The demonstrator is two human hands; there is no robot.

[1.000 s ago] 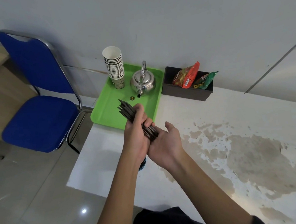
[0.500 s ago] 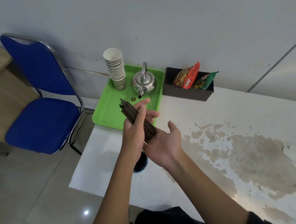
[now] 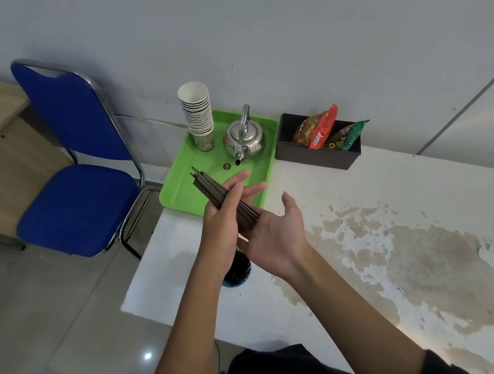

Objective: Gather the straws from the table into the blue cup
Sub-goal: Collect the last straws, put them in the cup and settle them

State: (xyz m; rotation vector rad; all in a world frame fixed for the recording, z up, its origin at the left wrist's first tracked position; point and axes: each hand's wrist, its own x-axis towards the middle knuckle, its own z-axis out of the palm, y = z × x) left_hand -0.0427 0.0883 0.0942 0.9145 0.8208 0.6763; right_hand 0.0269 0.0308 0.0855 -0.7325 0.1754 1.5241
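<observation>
A bundle of dark straws [image 3: 214, 190] lies across my left hand [image 3: 221, 217], tips pointing up and left over the tray. My left fingers have loosened and stretch out past the bundle. The straws' lower ends rest against the palm of my right hand [image 3: 275, 238], which is open with the thumb raised. The blue cup [image 3: 238, 271] stands on the white table [image 3: 363, 205] directly beneath both hands, mostly hidden by them; only its dark interior and lower rim show.
A green tray [image 3: 179, 191] at the table's far left corner carries a stack of paper cups [image 3: 198, 115] and a steel kettle [image 3: 244, 138]. A dark box with snack packets [image 3: 317, 146] sits against the wall. A blue chair [image 3: 76, 174] stands left of the table.
My left hand's fingers have gone from wrapped around the straws to stretched out. The bundle has stayed in about the same place over the cup, against the right palm.
</observation>
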